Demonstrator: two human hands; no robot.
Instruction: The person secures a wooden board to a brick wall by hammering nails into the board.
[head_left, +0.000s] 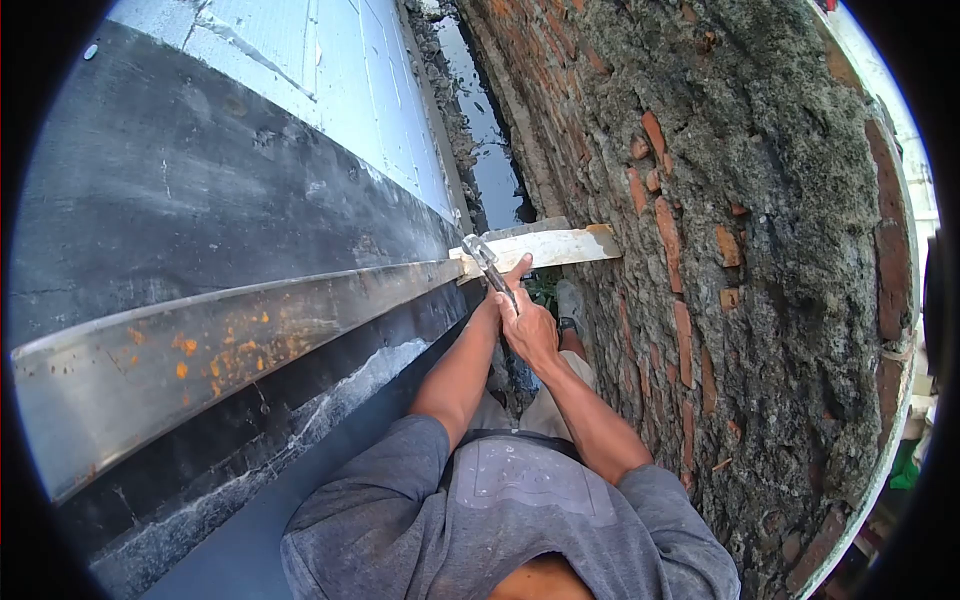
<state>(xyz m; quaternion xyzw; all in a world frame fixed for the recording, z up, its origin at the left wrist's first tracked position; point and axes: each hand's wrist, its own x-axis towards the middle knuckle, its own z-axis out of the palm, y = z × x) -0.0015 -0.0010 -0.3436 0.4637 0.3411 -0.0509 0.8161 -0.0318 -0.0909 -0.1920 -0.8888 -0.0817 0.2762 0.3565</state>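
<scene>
My right hand [532, 328] is closed round the dark handle of a hammer [486, 258]. Its metal head points away from me, close to the end of a long metal straightedge [240, 335] spotted with rust. Partly behind the right hand, my left hand [494, 303] is at the near side of a whitish wooden board [560, 247]. One finger or thumb rests up against the board, and its other fingers are mostly hidden. The board bridges the gap between the straightedge's end and the rough wall.
A rough brick-and-mortar wall [770, 230] rises close on the right. To the left are a dark plastered band [180, 170] and a pale painted surface [370, 90]. A narrow channel with water [490, 160] runs ahead between the walls. My shoe [568, 300] shows below the board.
</scene>
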